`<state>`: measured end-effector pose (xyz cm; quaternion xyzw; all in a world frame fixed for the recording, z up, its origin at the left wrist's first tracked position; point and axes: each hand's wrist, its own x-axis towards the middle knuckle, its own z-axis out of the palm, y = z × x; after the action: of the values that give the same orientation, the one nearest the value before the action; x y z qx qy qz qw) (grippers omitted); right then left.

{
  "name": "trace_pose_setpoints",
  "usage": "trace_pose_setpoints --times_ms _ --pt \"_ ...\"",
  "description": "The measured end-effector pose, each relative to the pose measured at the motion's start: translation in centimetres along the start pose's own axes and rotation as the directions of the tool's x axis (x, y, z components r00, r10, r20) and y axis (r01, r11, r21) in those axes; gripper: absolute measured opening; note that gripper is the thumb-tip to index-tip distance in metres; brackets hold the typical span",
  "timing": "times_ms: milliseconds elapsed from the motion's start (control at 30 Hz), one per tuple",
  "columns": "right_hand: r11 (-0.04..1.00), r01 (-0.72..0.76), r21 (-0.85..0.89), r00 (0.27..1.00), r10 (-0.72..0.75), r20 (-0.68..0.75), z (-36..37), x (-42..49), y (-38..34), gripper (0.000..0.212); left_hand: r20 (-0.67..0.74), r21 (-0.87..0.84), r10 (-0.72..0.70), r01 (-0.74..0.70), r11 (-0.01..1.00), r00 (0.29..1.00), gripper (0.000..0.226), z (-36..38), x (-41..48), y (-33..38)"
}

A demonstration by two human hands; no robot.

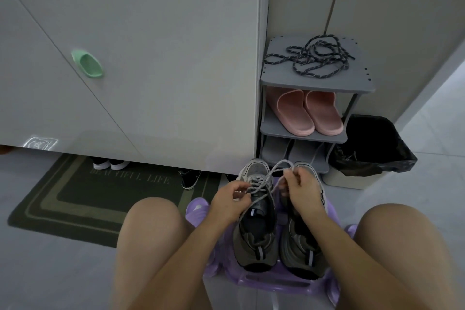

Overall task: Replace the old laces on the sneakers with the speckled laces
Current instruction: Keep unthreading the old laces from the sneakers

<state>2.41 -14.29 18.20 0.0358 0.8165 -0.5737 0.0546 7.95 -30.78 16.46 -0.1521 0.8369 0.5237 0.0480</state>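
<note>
Left hand [230, 200]: thumb and fingertips pinch the old grey lace [276, 168] right at the upper eyelets of the left sneaker [255, 224].

Right hand [302, 190]: fingers curled round the same lace and held higher. From there the lace arcs in a loop over the toe ends and back down to the eyelets. One strand runs slack from the left hand down across the tongue. The lace is crossed through the lower eyelets.

Right sneaker [303, 251]: its front half is covered by the right hand and forearm, so I cannot tell how it is laced.

Both sneakers stand side by side on the purple stool [274, 283], heels toward the person, between the bare knees.

Speckled laces [318, 58]: a dark tangled heap on top of the grey shoe rack [314, 83], which stands beyond the stool and slightly to its right, well apart from both hands. The rack also holds pink slippers [309, 114] on the middle shelf and a grey pair [289, 151] on the lowest.

Beyond the stool, further right: a bin with a black liner [372, 146], just beside the rack.

Left of the stool: a dark doormat [100, 199] on the floor. Beyond it is a white cabinet [151, 58] with a green handle [87, 63].
</note>
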Motion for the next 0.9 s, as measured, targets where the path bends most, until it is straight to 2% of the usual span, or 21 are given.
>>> trace_pose_setpoints --times_ms 33,100,167,233,333,433,500,567,667,733,767,833,900 --pt "0.997 -0.003 -0.082 0.997 0.01 0.082 0.1 0.1 0.2 0.021 0.001 -0.006 0.0 0.0 1.0 1.0 0.027 0.0 0.1 -0.1" --pt "0.933 0.075 -0.353 0.972 0.01 0.235 0.2 0.1 0.9 0.018 0.005 -0.011 -0.003 0.003 1.0 1.0 0.027 0.0 0.1 -0.2" --pt "0.865 0.167 -0.474 0.96 -0.033 0.278 0.3 -0.2 1.0 0.02 0.009 -0.012 -0.008 0.008 1.0 1.0 0.03 0.0 0.1 -0.1" --pt "0.841 0.204 -0.502 0.961 -0.073 0.268 0.4 -0.3 1.2 0.019 0.016 -0.009 -0.016 0.016 1.0 1.0 0.038 0.0 0.0 -0.2" --pt "0.897 0.09 -0.433 0.979 -0.001 0.203 0.8 0.2 1.9 0.018 0.006 0.012 -0.03 0.03 0.999 1.0 0.035 -0.1 0.0 -0.3" --pt "0.986 -0.081 -0.149 0.987 0.101 0.127 0.9 0.3 1.6 0.022 0.002 -0.004 -0.025 0.025 1.0 1.0 0.037 -0.1 0.0 -0.3" --pt "0.992 -0.115 -0.05 0.986 0.12 0.118 0.8 0.3 1.5 0.023 0.01 -0.01 -0.024 0.024 1.0 1.0 0.037 -0.1 -0.2 -0.1" --pt "0.993 -0.053 -0.107 0.981 0.072 0.182 0.6 0.3 1.3 0.021 0.004 -0.027 -0.028 0.029 0.999 1.0 0.037 -0.1 -0.3 0.0" --pt "0.929 0.12 -0.351 0.96 -0.019 0.279 0.5 0.2 1.6 0.02 0.004 -0.034 -0.036 0.036 0.999 0.999 0.038 -0.1 -0.2 0.0" --pt "0.897 0.122 -0.425 0.965 -0.007 0.264 0.6 0.4 1.8 0.02 0.018 -0.022 -0.033 0.033 0.999 0.999 0.039 -0.1 -0.2 0.0" --pt "0.909 0.093 -0.407 0.972 0.006 0.235 0.6 0.4 1.9 0.02 0.023 -0.023 -0.032 0.033 0.999 0.999 0.039 -0.1 -0.2 0.1" --pt "0.978 -0.026 -0.207 0.989 0.054 0.135 0.6 0.4 1.7 0.022 0.036 -0.04 -0.037 0.038 0.998 0.999 0.039 -0.1 -0.4 0.2" --pt "0.995 -0.094 -0.019 0.994 0.094 0.054 0.5 0.4 1.3 0.024 0.056 -0.074 -0.042 0.046 0.996 0.998 0.04 -0.1 -0.5 0.2"
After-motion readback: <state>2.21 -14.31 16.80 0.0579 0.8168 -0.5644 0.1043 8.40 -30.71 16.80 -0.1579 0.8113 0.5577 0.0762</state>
